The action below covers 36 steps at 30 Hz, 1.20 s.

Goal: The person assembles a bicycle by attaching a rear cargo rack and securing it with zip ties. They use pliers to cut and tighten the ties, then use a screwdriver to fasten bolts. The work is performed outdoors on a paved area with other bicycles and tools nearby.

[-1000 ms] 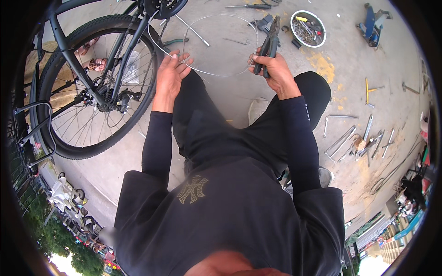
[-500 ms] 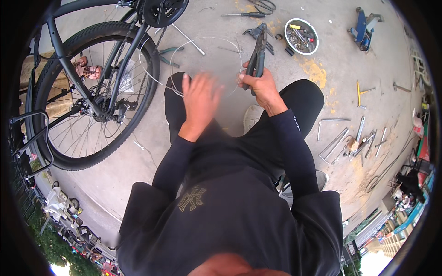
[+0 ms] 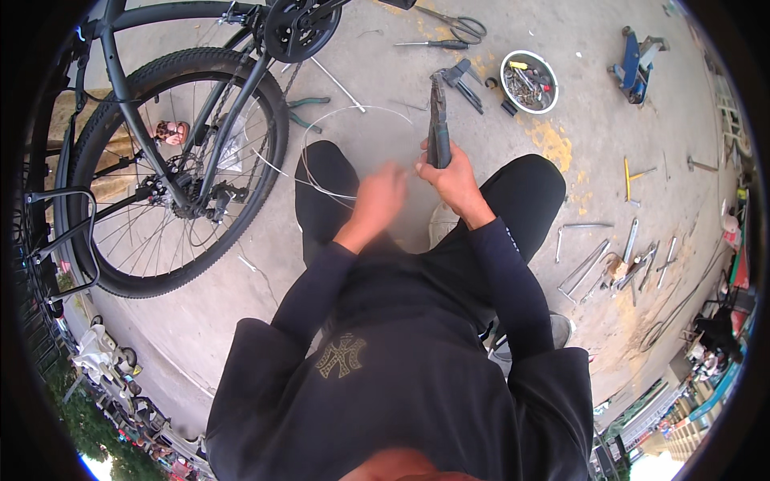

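Note:
My right hand [image 3: 459, 180] grips dark-handled pliers [image 3: 439, 136], their jaws pointing away from me. Between my knees, my left hand [image 3: 375, 202] is blurred at the fingers but looks closed. A thin, pale wire cable [image 3: 314, 183] runs into it, looping out over my left knee and curving toward the pliers. One stiff end of the cable stretches left toward the bicycle's rear wheel. Where the cable passes inside my fingers is hidden.
A black bicycle [image 3: 120, 112] stands at the left, near my knee. Beyond my hands lie green-handled pliers [image 3: 305, 104], scissors [image 3: 465, 30], a screwdriver [image 3: 441, 45] and a bowl [image 3: 553, 94] of small parts. Several wrenches [image 3: 630, 240] lie at right, a blue jack [image 3: 634, 68] far right.
My left hand has moved right, toward the right hand, and its spread fingers have drawn in. The cable loop has shifted with it. The pliers have turned more upright.

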Each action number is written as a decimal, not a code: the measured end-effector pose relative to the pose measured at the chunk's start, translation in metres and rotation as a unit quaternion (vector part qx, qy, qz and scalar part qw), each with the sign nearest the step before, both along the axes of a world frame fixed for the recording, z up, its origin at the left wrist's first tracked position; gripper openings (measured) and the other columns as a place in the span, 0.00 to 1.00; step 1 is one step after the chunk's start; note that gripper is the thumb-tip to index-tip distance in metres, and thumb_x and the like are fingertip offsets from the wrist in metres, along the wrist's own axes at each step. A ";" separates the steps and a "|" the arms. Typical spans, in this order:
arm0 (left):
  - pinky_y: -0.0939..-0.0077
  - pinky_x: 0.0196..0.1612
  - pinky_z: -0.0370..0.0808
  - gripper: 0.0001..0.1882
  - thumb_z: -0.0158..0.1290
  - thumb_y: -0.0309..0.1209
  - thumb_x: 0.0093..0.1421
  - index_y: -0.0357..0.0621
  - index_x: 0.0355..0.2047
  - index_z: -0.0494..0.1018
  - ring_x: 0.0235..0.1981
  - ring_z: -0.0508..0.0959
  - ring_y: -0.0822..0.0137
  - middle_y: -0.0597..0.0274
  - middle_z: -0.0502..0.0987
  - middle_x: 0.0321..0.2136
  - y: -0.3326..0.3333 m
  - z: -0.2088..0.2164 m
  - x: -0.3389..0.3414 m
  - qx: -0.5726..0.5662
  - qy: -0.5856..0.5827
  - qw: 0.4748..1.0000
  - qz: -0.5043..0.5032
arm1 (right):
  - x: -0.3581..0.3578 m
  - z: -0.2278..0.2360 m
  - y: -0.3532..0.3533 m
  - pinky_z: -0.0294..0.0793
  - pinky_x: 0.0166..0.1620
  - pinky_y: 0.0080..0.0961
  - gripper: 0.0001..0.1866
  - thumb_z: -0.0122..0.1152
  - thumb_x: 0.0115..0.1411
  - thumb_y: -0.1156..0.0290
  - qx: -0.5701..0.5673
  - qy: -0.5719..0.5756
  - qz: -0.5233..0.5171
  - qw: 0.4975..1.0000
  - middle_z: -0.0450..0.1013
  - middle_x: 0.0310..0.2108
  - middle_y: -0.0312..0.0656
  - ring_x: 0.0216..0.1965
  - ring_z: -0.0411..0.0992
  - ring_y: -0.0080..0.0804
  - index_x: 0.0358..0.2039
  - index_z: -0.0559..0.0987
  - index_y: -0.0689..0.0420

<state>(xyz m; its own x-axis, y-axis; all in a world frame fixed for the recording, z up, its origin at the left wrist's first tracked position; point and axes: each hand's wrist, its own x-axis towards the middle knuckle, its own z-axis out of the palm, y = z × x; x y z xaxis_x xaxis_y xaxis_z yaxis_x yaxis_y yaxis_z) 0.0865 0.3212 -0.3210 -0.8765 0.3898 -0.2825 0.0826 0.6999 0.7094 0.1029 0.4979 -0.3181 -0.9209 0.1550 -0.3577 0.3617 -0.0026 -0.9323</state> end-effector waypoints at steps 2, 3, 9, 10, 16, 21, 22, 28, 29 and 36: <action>0.51 0.36 0.77 0.09 0.50 0.26 0.65 0.37 0.44 0.73 0.30 0.81 0.41 0.45 0.81 0.26 0.003 0.005 0.002 0.019 0.015 1.000 0.016 | -0.001 0.004 0.004 0.72 0.39 0.26 0.18 0.67 0.56 0.75 -0.009 -0.011 0.016 1.000 0.75 0.32 0.36 0.34 0.72 0.24 0.46 0.75 0.62; 0.51 0.36 0.77 0.11 0.50 0.25 0.64 0.39 0.46 0.73 0.31 0.81 0.41 0.45 0.81 0.27 0.003 0.012 0.001 0.019 0.022 1.000 -0.003 | -0.001 0.008 0.005 0.73 0.42 0.28 0.17 0.67 0.56 0.73 -0.008 -0.018 0.022 1.000 0.75 0.34 0.38 0.36 0.73 0.27 0.46 0.75 0.62; 0.54 0.36 0.78 0.21 0.50 0.20 0.58 0.47 0.53 0.75 0.35 0.81 0.43 0.46 0.82 0.36 -0.007 0.015 0.003 0.079 0.157 0.982 -0.069 | -0.008 0.037 0.033 0.74 0.47 0.37 0.20 0.65 0.59 0.65 0.113 -0.044 0.178 0.977 0.78 0.38 0.50 0.41 0.76 0.42 0.48 0.75 0.63; 0.55 0.36 0.79 0.21 0.50 0.19 0.58 0.47 0.52 0.76 0.35 0.81 0.44 0.46 0.82 0.37 -0.007 0.014 0.007 0.082 0.166 0.980 -0.067 | -0.009 0.041 0.039 0.74 0.47 0.38 0.21 0.65 0.60 0.64 0.137 -0.034 0.212 0.967 0.78 0.39 0.52 0.41 0.77 0.45 0.49 0.75 0.63; 0.59 0.38 0.80 0.16 0.50 0.19 0.58 0.46 0.46 0.79 0.37 0.82 0.46 0.50 0.82 0.40 -0.013 0.000 0.008 0.070 0.153 0.984 -0.053 | -0.030 0.091 0.099 0.72 0.47 0.50 0.24 0.57 0.57 0.77 0.360 0.004 0.317 0.877 0.76 0.42 0.61 0.47 0.74 0.61 0.55 0.72 0.60; 0.60 0.39 0.79 0.14 0.52 0.21 0.59 0.46 0.45 0.78 0.38 0.82 0.47 0.52 0.83 0.40 -0.010 0.000 0.004 0.096 0.154 0.983 -0.036 | -0.025 0.093 0.136 0.70 0.52 0.46 0.32 0.59 0.55 0.81 0.444 0.039 0.405 0.798 0.74 0.44 0.56 0.48 0.71 0.57 0.62 0.68 0.60; 0.60 0.39 0.79 0.14 0.53 0.21 0.59 0.45 0.45 0.78 0.39 0.82 0.47 0.52 0.83 0.40 -0.010 0.001 0.004 0.095 0.149 0.984 -0.038 | -0.026 0.092 0.136 0.70 0.53 0.46 0.32 0.59 0.55 0.81 0.434 0.035 0.414 0.799 0.73 0.45 0.56 0.49 0.71 0.57 0.62 0.68 0.60; 0.59 0.38 0.79 0.14 0.53 0.21 0.59 0.45 0.46 0.77 0.38 0.82 0.47 0.52 0.83 0.40 -0.006 0.005 0.003 0.116 0.146 0.980 -0.065 | -0.033 0.090 0.134 0.70 0.54 0.45 0.32 0.60 0.55 0.81 0.420 0.074 0.429 0.796 0.71 0.48 0.54 0.51 0.69 0.56 0.62 0.67 0.60; 0.59 0.37 0.79 0.14 0.53 0.21 0.59 0.45 0.46 0.77 0.38 0.82 0.47 0.52 0.83 0.40 -0.004 0.005 0.002 0.120 0.144 0.980 -0.072 | -0.033 0.090 0.134 0.70 0.54 0.45 0.31 0.61 0.55 0.81 0.417 0.084 0.431 0.796 0.71 0.48 0.54 0.51 0.69 0.55 0.61 0.67 0.60; 0.59 0.37 0.79 0.15 0.53 0.20 0.58 0.44 0.46 0.78 0.38 0.82 0.46 0.51 0.82 0.40 0.014 0.011 -0.006 0.142 0.157 0.971 -0.109 | -0.032 0.101 0.140 0.69 0.52 0.43 0.23 0.63 0.56 0.77 0.513 0.066 0.433 0.738 0.73 0.41 0.50 0.47 0.71 0.52 0.53 0.71 0.59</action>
